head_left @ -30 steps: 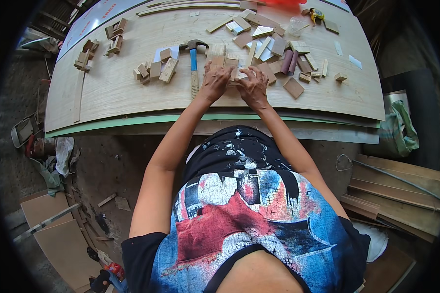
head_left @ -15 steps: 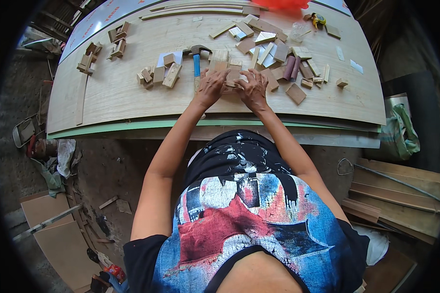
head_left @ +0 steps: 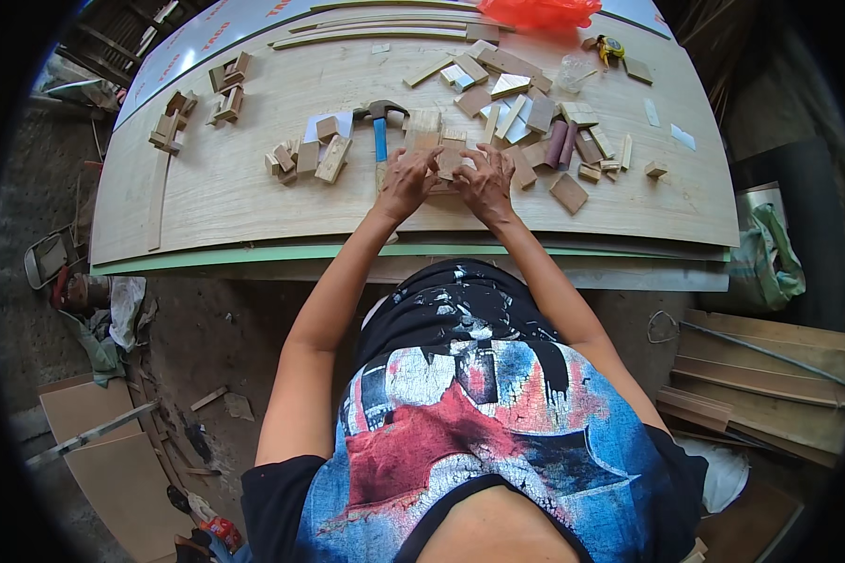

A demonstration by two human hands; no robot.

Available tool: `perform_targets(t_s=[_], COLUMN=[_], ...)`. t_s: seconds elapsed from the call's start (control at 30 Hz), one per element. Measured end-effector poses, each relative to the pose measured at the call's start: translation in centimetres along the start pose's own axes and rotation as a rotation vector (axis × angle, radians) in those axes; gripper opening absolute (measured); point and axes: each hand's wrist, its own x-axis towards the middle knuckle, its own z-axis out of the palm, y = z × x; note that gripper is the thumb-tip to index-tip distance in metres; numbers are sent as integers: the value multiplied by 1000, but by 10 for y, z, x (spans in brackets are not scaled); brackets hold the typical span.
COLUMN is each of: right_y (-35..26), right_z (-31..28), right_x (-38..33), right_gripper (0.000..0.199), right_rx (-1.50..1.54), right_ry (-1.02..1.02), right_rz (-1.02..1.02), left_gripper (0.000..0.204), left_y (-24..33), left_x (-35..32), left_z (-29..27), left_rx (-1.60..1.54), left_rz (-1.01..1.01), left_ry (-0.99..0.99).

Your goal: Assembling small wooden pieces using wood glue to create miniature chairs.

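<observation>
My left hand (head_left: 407, 184) and my right hand (head_left: 487, 186) face each other near the front of the plywood-topped table (head_left: 291, 211). Between them is a small group of wooden blocks (head_left: 451, 159), gripped from both sides with bent fingers. The fingers cover part of the blocks, so how they fit together is hard to see. Just beyond my left fingertips lies a pale wooden piece (head_left: 424, 122). A claw hammer (head_left: 379, 131) with a blue handle rests to the left of it, its lower end partly behind my left hand.
Loose wood offcuts (head_left: 512, 89) and two dark red rolls (head_left: 560, 144) are scattered at the right. Small joined wooden pieces (head_left: 172, 122) stand at the far left. A tape measure (head_left: 610, 49), a red plastic bag (head_left: 540, 11) and long strips (head_left: 376, 36) lie toward the back.
The view has shifted a little, so the table sits slightly lower in the picture. Both hands stay at the wooden blocks, with only slight finger movement.
</observation>
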Motion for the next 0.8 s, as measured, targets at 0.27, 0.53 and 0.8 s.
perform_targets(t_s=[0.27, 0.53, 0.8], right_y=[3, 1, 0], right_z=[3, 1, -2], right_x=[-2, -5, -7], right_gripper=[11, 15, 16], right_rx=[58, 81, 84], right_ry=[-43, -36, -36], right_rz=[1, 5, 15], left_gripper=[41, 57, 57], left_y=[-1, 10, 11], left_x=[0, -3, 2], left_z=[3, -1, 8], left_rx=[-33, 163, 107], left_rz=[18, 55, 71], left_ry=[31, 49, 7])
